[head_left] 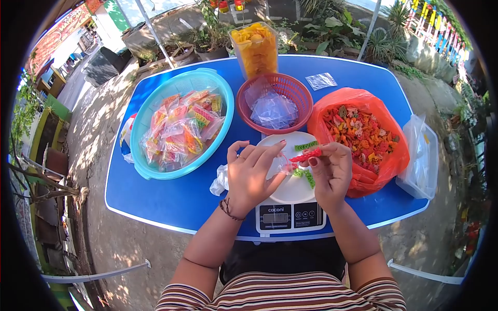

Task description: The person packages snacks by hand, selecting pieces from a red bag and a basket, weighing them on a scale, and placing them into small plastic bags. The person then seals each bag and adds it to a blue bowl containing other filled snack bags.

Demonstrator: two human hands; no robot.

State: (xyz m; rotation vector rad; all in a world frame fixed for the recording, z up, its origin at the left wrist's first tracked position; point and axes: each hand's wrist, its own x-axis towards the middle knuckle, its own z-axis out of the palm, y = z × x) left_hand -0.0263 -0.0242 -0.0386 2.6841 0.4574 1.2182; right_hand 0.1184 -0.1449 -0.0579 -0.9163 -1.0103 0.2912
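Observation:
Over the white plate [280, 194] of a kitchen scale [282, 217], my left hand [249, 173] pinches a small clear plastic bag [284, 164]. My right hand [334, 173] grips a red ridged snack piece [306, 155] between thumb and fingers, its tip at the bag's mouth. Green curly snack pieces [306, 146] lie on the plate, partly hidden behind my hands. Right of my right hand, a red plastic bag [386, 168] holds many orange, red and yellow snack pieces [360, 135].
A turquoise basket [220, 83] of filled packets stands left. A red basket [306, 98] holds clear bags. Behind it stands a tall container [255, 49] of yellow chips. At right is a clear plastic box [423, 155]; a crumpled white tissue [220, 180] lies on the blue table [155, 199].

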